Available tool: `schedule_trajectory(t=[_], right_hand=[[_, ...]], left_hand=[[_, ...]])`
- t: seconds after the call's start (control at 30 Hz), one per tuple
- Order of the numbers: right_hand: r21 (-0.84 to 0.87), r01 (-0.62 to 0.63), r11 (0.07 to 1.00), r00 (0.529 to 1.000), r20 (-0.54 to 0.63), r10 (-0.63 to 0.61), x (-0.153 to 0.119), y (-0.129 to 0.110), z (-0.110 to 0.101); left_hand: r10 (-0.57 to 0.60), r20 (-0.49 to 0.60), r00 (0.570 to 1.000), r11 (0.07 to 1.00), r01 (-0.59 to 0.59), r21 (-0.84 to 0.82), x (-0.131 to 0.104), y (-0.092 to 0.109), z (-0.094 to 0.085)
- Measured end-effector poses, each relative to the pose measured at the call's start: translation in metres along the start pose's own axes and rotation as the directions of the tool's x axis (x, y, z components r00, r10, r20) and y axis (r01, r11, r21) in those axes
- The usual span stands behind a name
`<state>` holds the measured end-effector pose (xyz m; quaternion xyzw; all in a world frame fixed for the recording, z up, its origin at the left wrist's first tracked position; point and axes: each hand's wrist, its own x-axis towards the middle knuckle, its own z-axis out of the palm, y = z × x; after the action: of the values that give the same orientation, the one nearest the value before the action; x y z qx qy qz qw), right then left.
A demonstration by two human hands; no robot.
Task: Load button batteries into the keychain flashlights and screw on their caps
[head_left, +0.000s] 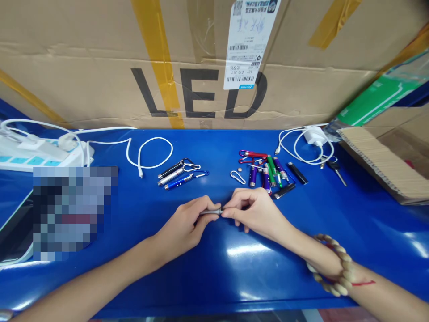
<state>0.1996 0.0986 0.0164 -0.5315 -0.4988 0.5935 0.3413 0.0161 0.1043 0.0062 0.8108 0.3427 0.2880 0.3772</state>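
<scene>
My left hand (197, 219) is closed around a silver-grey keychain flashlight body (210, 212), most of it hidden by the fingers. The thumb and forefinger of my right hand (250, 210) pinch at its right end; a small part there is too covered to make out. Beyond my right hand lies a silver carabiner clip (237, 177). A loose pile of purple, green, red and black flashlight parts (267, 174) is just to its right. Farther left, three keychain flashlights with clips lie side by side: a black one (170, 169), a silver one (174, 175) and a blue one (178, 181).
A large cardboard box (110, 58) stands along the back of the blue table (208, 277). White cables (150, 138) and a power strip (33, 154) are at left, beside a pixelated area. At right are a charger (315, 135), a key (337, 170) and cardboard (382, 165).
</scene>
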Motion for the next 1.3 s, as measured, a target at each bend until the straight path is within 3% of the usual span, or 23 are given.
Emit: schedule_trajectory(t=[0.27,0.6,0.9,1.0,1.07,1.13,1.23,1.3], right_hand=[[0.011,-0.034,0.999,0.999,0.022,0.034,-0.002,-0.001,0.003],[0.058,-0.073,0.996,0.996,0.060,0.069,0.002,-0.004,0.001],[-0.036,0.034,0.999,0.998,0.055,-0.032,0.001,-0.001,-0.002],[-0.134,0.165,0.977,0.984,0.085,-0.154,-0.002,-0.006,-0.006],[-0.289,0.329,0.899,0.944,0.097,-0.314,-0.003,-0.009,-0.011],[-0.535,0.441,0.720,0.873,0.071,-0.482,-0.002,-0.010,-0.018],[-0.887,0.306,0.345,0.780,0.025,-0.625,0.002,-0.003,-0.028],[-0.967,0.189,0.169,0.761,0.035,-0.647,0.004,0.002,-0.032]], left_hand=[[0.078,-0.069,0.995,0.988,-0.068,0.135,0.000,-0.002,0.003],[0.085,-0.076,0.994,0.969,-0.064,0.239,0.002,0.001,0.001],[0.156,-0.058,0.986,0.951,-0.133,0.281,0.002,-0.002,-0.001],[0.131,-0.031,0.991,0.962,-0.120,0.245,0.002,0.000,-0.002],[0.068,-0.038,0.997,0.977,-0.059,0.205,0.003,0.001,-0.002],[-0.013,-0.072,0.997,0.988,0.024,0.153,0.005,0.003,-0.004],[-0.141,-0.122,0.982,0.986,0.151,0.072,0.008,0.007,-0.006],[-0.225,-0.126,0.966,0.973,0.229,0.021,0.009,0.010,-0.008]])
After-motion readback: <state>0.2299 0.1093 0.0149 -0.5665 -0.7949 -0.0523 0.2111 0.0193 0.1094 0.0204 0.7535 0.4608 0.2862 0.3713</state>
